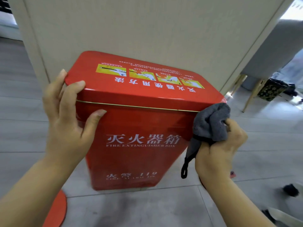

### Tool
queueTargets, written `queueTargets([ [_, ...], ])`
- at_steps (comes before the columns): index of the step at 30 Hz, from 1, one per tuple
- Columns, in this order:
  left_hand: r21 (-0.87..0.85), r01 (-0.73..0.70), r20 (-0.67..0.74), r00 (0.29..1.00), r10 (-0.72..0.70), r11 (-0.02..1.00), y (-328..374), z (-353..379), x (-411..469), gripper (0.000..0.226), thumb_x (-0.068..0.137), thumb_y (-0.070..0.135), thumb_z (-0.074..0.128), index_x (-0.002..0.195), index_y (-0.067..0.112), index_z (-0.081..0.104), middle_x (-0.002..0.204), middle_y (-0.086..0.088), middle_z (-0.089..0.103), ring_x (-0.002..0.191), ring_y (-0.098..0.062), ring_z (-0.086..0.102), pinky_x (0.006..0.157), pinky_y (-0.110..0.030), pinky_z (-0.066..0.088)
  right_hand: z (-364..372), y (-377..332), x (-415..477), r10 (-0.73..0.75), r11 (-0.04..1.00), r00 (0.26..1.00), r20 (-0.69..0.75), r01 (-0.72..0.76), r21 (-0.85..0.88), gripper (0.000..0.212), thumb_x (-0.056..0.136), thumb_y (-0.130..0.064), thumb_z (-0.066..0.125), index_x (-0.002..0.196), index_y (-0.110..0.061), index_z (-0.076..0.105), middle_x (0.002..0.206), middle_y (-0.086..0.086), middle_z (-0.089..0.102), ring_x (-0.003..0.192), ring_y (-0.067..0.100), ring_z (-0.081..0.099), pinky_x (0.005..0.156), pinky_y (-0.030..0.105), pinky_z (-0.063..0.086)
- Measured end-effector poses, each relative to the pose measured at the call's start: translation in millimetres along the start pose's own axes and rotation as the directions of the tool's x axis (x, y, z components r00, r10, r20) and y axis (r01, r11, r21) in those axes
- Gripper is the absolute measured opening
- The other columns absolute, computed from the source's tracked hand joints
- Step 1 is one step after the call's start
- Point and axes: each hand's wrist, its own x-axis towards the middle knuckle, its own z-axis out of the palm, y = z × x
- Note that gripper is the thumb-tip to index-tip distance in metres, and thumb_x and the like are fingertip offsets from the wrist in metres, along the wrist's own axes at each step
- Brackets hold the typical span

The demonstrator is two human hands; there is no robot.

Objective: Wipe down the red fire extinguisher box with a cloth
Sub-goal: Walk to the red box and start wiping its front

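Left hand (65, 112) clamps the lid's near-left corner of the red fire extinguisher box (139, 128) standing upright on the floor – right hand (219, 149), its grip bunched tight round the grey cloth (211, 122), presses at the near-right top corner, the box's tall face running downward beneath it.

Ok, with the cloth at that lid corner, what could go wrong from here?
1. The left hand alone steadies the red metal fire extinguisher box, gripping the left corner of its lid; a hard wiping push could shift or tip it.
2. The bunched grey cloth in the right hand meets only the right front corner, so broad faces may get missed.
3. The cloth's black loop dangles free and might snag on the lid rim.
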Motion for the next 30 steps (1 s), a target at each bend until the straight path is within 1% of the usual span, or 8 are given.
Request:
queueTargets([
  [4, -0.023, 0.013, -0.002, 1.000, -0.013, 1.000, 1.9, 1.2, 0.2, 0.057, 0.085, 0.015, 0.062, 0.129, 0.030, 0.029, 0.139, -0.012, 0.023, 0.136, 0.007, 0.018, 0.104, -0.056, 0.034, -1.0, -8.0, -4.0, 0.097, 0.994, 0.993, -0.073, -0.094, 0.049, 0.044, 0.069, 0.002, 0.040, 0.112, 0.003, 0.045, 0.111, 0.011, 0.037, 0.097, 0.016, 0.039, 0.086, 0.033, 0.039],
  [7, -0.037, 0.011, 0.013, 1.000, -0.011, 0.999, 1.6, 0.2, 0.8, 0.055, 0.085, 0.014, 0.063, 0.129, 0.026, 0.033, 0.139, -0.012, 0.022, 0.136, 0.006, 0.018, 0.105, -0.055, 0.034, 1.4, -14.7, -7.9, 0.122, 0.989, 0.991, -0.057, -0.117, 0.087, 0.052, 0.072, 0.001, 0.046, 0.122, -0.011, 0.036, 0.116, 0.002, 0.030, 0.100, 0.005, 0.039, 0.095, 0.020, 0.036],
  [12, -0.034, 0.003, 0.015, 1.000, -0.002, 0.999, -0.3, 1.7, -0.6, 0.050, 0.085, 0.009, 0.063, 0.129, 0.004, 0.040, 0.138, -0.016, 0.021, 0.137, 0.006, 0.016, 0.108, -0.050, 0.031, 22.8, -29.4, -23.5, -0.069, 0.997, 0.997, -0.027, 0.068, -0.029, 0.063, 0.073, 0.000, 0.052, 0.132, 0.009, 0.029, 0.115, 0.022, 0.033, 0.107, 0.007, 0.032, 0.098, 0.000, 0.021],
  [15, -0.033, 0.006, 0.022, 1.000, -0.005, 0.999, -3.6, 0.9, -1.9, 0.052, 0.086, 0.007, 0.063, 0.132, 0.009, 0.039, 0.139, -0.016, 0.021, 0.138, 0.005, 0.016, 0.111, -0.043, 0.031, 44.5, -47.1, -41.6, -0.181, 0.983, 0.983, 0.041, 0.182, -0.018, 0.064, 0.076, -0.014, 0.049, 0.135, 0.002, 0.028, 0.119, 0.014, 0.032, 0.110, 0.012, 0.031, 0.105, 0.013, 0.028],
  [18, -0.094, -0.003, 0.044, 0.999, 0.007, 0.996, -12.1, -5.1, -3.1, 0.056, 0.087, 0.012, 0.063, 0.138, 0.017, 0.040, 0.142, -0.003, 0.022, 0.141, -0.007, 0.022, 0.109, -0.046, 0.035, 66.5, -62.7, -62.9, -0.367, 0.927, 0.921, 0.133, 0.373, -0.028, 0.059, 0.079, -0.014, 0.053, 0.134, -0.006, 0.032, 0.117, 0.006, 0.033, 0.106, 0.028, 0.042, 0.096, 0.037, 0.044],
  [22, -0.153, 0.027, 0.104, 0.994, -0.011, 0.988, -22.8, -19.5, 1.3, 0.056, 0.090, 0.028, 0.058, 0.139, 0.044, 0.036, 0.147, 0.025, 0.022, 0.139, -0.022, 0.032, 0.104, -0.053, 0.040, 94.2, -76.2, -82.1, -0.459, 0.883, 0.873, 0.165, 0.469, -0.023, 0.057, 0.079, -0.007, 0.058, 0.133, -0.008, 0.038, 0.116, 0.008, 0.036, 0.095, 0.029, 0.046, 0.083, 0.042, 0.050],
  [26, -0.287, 0.098, 0.151, 0.987, -0.056, 0.953, -25.6, -29.3, 1.1, 0.055, 0.092, 0.019, 0.055, 0.138, 0.044, 0.038, 0.150, 0.015, 0.031, 0.138, -0.024, 0.036, 0.105, -0.046, 0.042, 110.7, -84.7, -97.3, -0.506, 0.852, 0.833, 0.221, 0.523, -0.019, 0.055, 0.079, -0.009, 0.054, 0.132, -0.013, 0.039, 0.113, 0.007, 0.036, 0.084, 0.026, 0.043, 0.075, 0.037, 0.047],
  [30, -0.378, 0.317, 0.202, 0.945, -0.257, 0.870, -21.9, -30.9, -4.0, 0.057, 0.086, 0.000, 0.059, 0.138, 0.018, 0.041, 0.140, -0.006, 0.047, 0.128, -0.018, 0.049, 0.101, -0.034, 0.047, 121.2, -84.9, -110.4, -0.605, 0.776, 0.728, 0.323, 0.630, 0.032, 0.045, 0.084, -0.010, 0.049, 0.129, -0.016, 0.050, 0.111, 0.004, 0.039, 0.078, 0.024, 0.039, 0.065, 0.035, 0.038],
])
